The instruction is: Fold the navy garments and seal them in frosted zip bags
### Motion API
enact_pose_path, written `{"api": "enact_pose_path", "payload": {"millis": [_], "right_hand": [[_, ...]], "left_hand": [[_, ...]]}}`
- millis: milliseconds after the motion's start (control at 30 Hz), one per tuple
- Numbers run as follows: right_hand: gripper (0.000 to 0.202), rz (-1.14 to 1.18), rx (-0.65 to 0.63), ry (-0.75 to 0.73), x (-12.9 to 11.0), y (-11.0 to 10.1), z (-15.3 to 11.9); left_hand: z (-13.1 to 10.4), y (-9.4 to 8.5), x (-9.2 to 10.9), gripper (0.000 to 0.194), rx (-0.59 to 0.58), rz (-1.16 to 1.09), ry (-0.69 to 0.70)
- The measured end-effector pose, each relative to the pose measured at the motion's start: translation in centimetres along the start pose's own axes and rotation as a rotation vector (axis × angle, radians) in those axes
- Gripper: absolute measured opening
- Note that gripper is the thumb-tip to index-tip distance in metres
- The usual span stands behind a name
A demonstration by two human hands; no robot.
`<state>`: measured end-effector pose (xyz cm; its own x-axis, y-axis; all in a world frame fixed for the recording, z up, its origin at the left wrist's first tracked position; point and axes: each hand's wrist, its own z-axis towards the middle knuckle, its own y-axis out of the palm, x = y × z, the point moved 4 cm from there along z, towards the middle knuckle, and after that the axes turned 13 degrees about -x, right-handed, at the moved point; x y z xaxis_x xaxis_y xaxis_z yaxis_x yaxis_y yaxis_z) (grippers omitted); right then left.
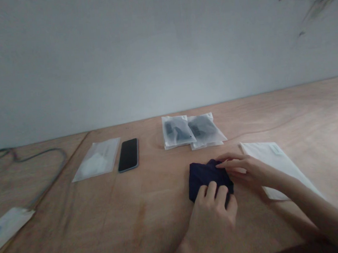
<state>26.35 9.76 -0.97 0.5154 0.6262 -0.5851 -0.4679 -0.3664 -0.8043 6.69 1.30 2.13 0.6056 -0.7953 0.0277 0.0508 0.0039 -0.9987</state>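
Note:
A small folded dark navy cloth (206, 178) lies on the wooden table, right of the middle. My left hand (212, 212) is at its near edge, fingers curled down onto the fabric and thumb hidden. From the right, my right hand (245, 168) reaches over, its fingers apart and the fingertips touching the cloth's upper right edge. Beyond the cloth sit frosted plastic bags (177, 131) with dark items inside, another such bag (205, 130) beside them. A white flat packet (269, 155) is partly behind my right forearm.
A black-screened phone (128, 155) lies left of the middle, next to a translucent bag (97, 159) with something white inside. At the far left are a grey cable (43, 151) and a white power strip (10, 226). A pale wall (122, 56) borders the table (106, 221) at the back.

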Motion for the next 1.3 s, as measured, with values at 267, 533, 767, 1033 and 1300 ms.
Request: {"api": "enact_pose_path", "payload": {"millis": [267,533,767,1033,1300], "right_hand": [[0.023,0.035,-0.010,-0.009,0.5,-1.6,-1.4],[0.021,-0.006,-0.014,-0.025,-1.2,-2.9,-0.4],[0.019,0.035,-0.141,-0.205,-5.5,-4.2,8.1],[0.017,-0.019,-0.420,-0.259,-7.5,2.0,16.3],[0.052,-0.026,-0.355,-0.086,-6.5,0.2,13.0]], "left_hand": [[0.8,-0.7,1.2,0.019,0.083,-0.077,0.028],[-0.1,-2.0,0.3,0.018,0.264,-0.298,-0.031],[-5.4,-3.1,-4.1,0.030,0.628,-0.508,-0.430],[-12.3,0.8,-6.9,0.019,0.389,-0.315,-0.596],[-11.6,0.5,-6.4,0.020,0.348,-0.217,-0.589]]}}
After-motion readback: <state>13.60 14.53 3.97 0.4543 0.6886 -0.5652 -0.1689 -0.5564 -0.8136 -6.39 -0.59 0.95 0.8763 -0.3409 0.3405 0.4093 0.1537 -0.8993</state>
